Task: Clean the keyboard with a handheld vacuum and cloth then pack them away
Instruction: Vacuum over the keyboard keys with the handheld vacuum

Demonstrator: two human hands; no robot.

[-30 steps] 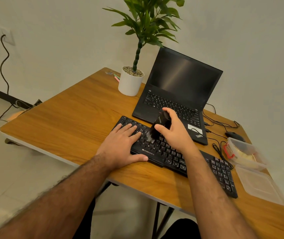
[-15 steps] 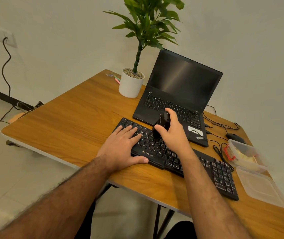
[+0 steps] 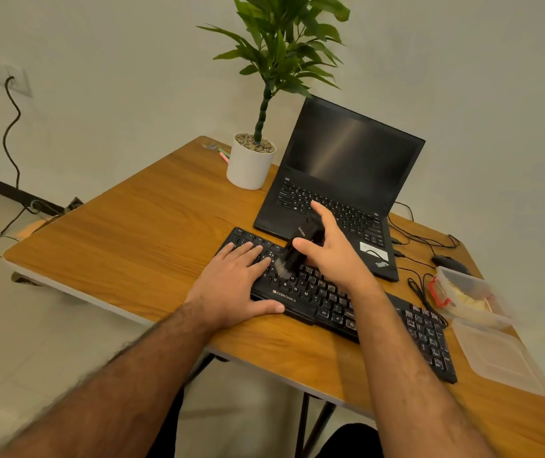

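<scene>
1. The keyboard (image 3: pixel 347 302) lies on the counter (image 3: pixel 125 246), just before the laptop (image 3: pixel 340 190).
2. The vacuum (image 3: pixel 295 251), tilted, has its brush end on the keys.
3. The right hand (image 3: pixel 330 252) grips the vacuum.
4. The left hand (image 3: pixel 231 285) lies flat, fingers straight, on the keyboard's left end.
5. A tub (image 3: pixel 469 297) and lid (image 3: pixel 499 357) sit at right.

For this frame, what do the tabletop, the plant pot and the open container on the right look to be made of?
Tabletop: wood or wood-look laminate, going by the printed-looking grain and soft sheen; which one is unclear.
Plant pot: plain matte white, probably ceramic or plastic.
Container: thin translucent plastic, since its contents show through; its lid looks the same.
</scene>
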